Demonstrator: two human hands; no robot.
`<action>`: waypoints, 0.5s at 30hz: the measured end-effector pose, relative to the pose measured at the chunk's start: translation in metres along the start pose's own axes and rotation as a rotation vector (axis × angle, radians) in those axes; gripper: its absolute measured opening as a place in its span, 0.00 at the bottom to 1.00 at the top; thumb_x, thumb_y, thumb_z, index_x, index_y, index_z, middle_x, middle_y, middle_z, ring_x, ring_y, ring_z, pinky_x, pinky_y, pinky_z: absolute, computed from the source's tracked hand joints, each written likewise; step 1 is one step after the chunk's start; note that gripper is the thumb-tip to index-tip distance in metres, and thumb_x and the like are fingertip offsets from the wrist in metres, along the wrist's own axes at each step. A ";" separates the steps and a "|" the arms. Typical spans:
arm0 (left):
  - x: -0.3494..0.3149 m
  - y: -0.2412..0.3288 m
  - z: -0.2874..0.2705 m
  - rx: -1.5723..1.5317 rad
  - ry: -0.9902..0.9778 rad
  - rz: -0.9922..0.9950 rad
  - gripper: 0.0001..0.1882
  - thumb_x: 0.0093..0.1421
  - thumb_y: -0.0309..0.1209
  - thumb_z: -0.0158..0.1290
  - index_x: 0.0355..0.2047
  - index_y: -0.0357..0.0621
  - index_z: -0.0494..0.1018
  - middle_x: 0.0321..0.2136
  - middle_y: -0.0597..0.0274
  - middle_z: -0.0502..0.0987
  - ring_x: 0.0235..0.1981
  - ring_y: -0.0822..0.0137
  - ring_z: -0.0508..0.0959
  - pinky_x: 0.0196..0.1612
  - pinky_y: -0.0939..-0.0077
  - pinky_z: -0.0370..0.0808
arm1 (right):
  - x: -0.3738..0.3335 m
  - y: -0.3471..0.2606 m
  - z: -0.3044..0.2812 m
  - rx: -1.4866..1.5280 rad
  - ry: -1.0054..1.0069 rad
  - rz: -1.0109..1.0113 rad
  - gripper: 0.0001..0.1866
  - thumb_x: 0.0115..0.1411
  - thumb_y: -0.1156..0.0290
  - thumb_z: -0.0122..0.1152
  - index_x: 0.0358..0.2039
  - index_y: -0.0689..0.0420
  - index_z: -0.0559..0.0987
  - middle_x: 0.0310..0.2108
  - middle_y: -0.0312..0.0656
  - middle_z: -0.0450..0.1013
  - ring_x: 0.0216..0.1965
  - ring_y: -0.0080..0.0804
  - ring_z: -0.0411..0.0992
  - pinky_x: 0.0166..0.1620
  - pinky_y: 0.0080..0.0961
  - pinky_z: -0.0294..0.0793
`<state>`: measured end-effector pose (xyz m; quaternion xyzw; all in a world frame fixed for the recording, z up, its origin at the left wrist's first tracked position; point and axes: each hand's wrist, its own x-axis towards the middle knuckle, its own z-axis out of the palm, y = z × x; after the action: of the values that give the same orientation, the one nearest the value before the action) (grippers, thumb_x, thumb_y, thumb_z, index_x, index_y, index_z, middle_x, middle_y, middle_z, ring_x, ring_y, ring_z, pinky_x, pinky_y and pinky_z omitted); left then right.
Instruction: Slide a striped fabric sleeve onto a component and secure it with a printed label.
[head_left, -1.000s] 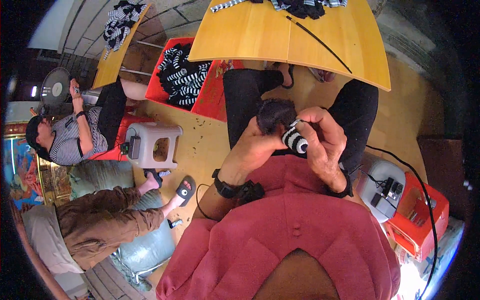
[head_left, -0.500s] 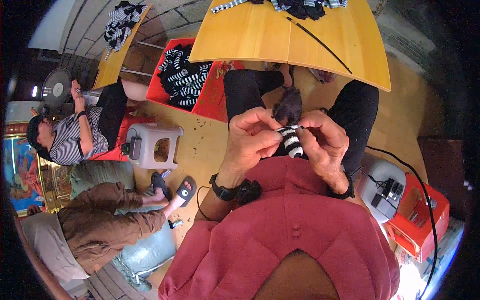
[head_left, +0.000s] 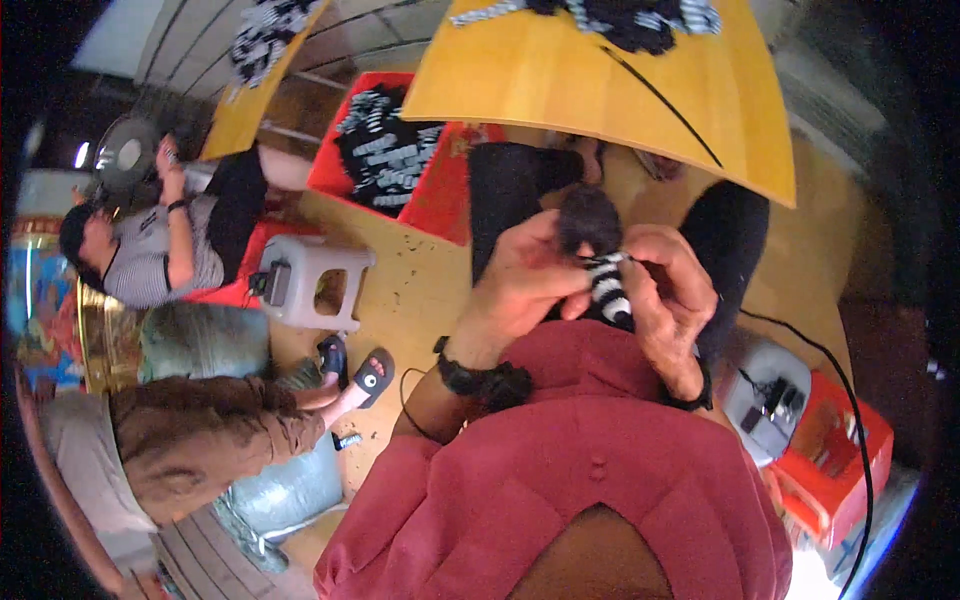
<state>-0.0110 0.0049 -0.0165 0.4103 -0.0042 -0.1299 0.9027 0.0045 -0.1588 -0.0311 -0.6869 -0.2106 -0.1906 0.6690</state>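
Note:
A small black-and-white striped knitted piece (head_left: pixel 607 288) with a fuzzy black end (head_left: pixel 589 220) is held over my lap. My left hand (head_left: pixel 528 285) pinches it from the left, fingers closed just under the fuzzy end. My right hand (head_left: pixel 668 296) grips the striped part from the right. Both hands touch the piece and almost meet each other. I wear a red shirt and black trousers, with a dark band on each wrist.
A yellow wooden table (head_left: pixel 560 80) stands ahead with striped knitwear (head_left: pixel 620 15) and a thin black rod (head_left: pixel 665 95) on it. A red crate (head_left: pixel 395 155) of striped pieces sits at left. Two people (head_left: pixel 160 240) sit at left near a grey stool (head_left: pixel 310 285). A red box (head_left: pixel 835 455) is at right.
The view has tilted and shifted slightly. My hands stayed on the striped piece and closed tighter around it, with the fuzzy end now standing up between them. The person at lower left drew in an arm.

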 end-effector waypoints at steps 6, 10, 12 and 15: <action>0.010 0.007 0.010 0.389 -0.003 0.045 0.08 0.47 0.20 0.59 0.29 0.38 0.73 0.18 0.66 0.73 0.16 0.78 0.70 0.18 0.86 0.66 | -0.008 -0.002 -0.009 0.042 0.053 0.157 0.06 0.49 0.86 0.54 0.29 0.64 0.74 0.30 0.44 0.72 0.32 0.30 0.70 0.38 0.22 0.69; 0.008 0.012 0.012 0.395 -0.029 0.073 0.07 0.47 0.20 0.59 0.27 0.38 0.73 0.18 0.67 0.74 0.17 0.78 0.71 0.19 0.86 0.67 | -0.010 -0.009 -0.004 0.150 0.078 0.230 0.05 0.53 0.84 0.52 0.30 0.64 0.74 0.30 0.39 0.72 0.31 0.22 0.69 0.36 0.17 0.68; 0.008 0.014 0.011 0.365 -0.052 0.037 0.07 0.46 0.21 0.59 0.27 0.38 0.73 0.18 0.67 0.74 0.17 0.78 0.72 0.20 0.86 0.67 | -0.005 -0.024 0.000 0.178 0.126 0.380 0.04 0.56 0.81 0.50 0.31 0.62 0.74 0.29 0.33 0.70 0.28 0.16 0.66 0.33 0.12 0.65; 0.012 0.015 0.010 0.368 -0.091 -0.019 0.07 0.45 0.22 0.59 0.27 0.39 0.73 0.18 0.67 0.74 0.17 0.78 0.72 0.20 0.86 0.67 | -0.002 -0.024 0.000 0.191 0.149 0.381 0.04 0.57 0.79 0.50 0.30 0.62 0.74 0.26 0.32 0.70 0.26 0.15 0.64 0.31 0.11 0.63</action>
<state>0.0025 0.0043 -0.0004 0.5620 -0.0647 -0.1537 0.8101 -0.0104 -0.1584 -0.0124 -0.6319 -0.0439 -0.0903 0.7685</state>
